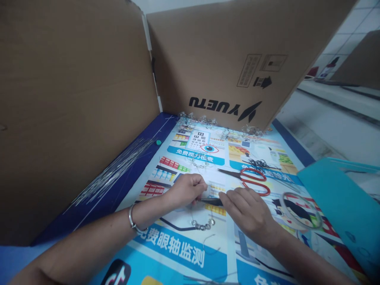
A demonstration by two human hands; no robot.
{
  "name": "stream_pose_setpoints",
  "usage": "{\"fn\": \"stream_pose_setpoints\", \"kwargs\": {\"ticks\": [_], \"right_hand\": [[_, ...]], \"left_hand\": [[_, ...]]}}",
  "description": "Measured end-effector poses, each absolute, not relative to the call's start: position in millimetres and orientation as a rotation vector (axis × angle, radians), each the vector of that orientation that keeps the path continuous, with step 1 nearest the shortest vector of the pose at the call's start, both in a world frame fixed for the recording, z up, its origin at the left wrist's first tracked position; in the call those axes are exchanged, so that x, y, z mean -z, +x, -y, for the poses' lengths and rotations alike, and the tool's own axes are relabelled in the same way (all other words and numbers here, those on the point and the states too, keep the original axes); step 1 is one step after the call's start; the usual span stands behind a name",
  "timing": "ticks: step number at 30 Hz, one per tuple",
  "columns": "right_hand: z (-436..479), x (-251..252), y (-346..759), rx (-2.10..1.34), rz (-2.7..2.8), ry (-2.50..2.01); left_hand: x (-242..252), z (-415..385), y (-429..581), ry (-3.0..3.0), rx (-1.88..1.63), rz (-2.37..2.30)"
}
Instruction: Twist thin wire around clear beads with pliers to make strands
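My left hand is closed in a pinch, with a thin cord between its fingertips. The cord leads down to a beaded bracelet, whose several clear and silvery beads hang or lie just below the hand. Wrapped in my right hand is a dark tapered tool; its tip points left and reaches my left fingertips. My fingers cover the tool's handles, so its exact kind is hidden. Red-handled scissors lie just beyond my right hand, blades pointing left.
Cardboard walls stand behind and at the left. Long thin wires lie along the left side. Beaded pieces line the back, near a dark tangle of cord. A clear round ring and a turquoise folder are at right.
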State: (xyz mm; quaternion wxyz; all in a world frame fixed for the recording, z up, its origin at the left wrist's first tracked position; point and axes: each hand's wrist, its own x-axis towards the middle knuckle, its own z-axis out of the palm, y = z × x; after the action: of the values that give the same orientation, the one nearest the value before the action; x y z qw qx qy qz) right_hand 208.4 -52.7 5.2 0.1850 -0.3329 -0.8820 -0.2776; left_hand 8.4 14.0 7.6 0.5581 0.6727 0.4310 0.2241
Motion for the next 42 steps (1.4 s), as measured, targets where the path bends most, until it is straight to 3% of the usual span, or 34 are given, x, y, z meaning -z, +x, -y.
{"fn": "stream_pose_setpoints", "kwargs": {"ticks": [10, 19, 32, 42], "right_hand": [[53, -4, 209, 0.661, 2.466, -0.983], [55, -5, 202, 0.497, 2.480, -1.113], [60, -7, 199, -0.090, 2.442, -1.453], [52, 4, 211, -0.010, 2.144, -1.354]], "left_hand": [[-8, -13, 8, 1.628, -0.577, -1.026], [-17, -8, 2, 2.248, -0.705, -0.977], [-11, -7, -4, 2.686, -0.606, -0.735], [-6, -20, -9, 2.569, -0.606, -0.984]]}}
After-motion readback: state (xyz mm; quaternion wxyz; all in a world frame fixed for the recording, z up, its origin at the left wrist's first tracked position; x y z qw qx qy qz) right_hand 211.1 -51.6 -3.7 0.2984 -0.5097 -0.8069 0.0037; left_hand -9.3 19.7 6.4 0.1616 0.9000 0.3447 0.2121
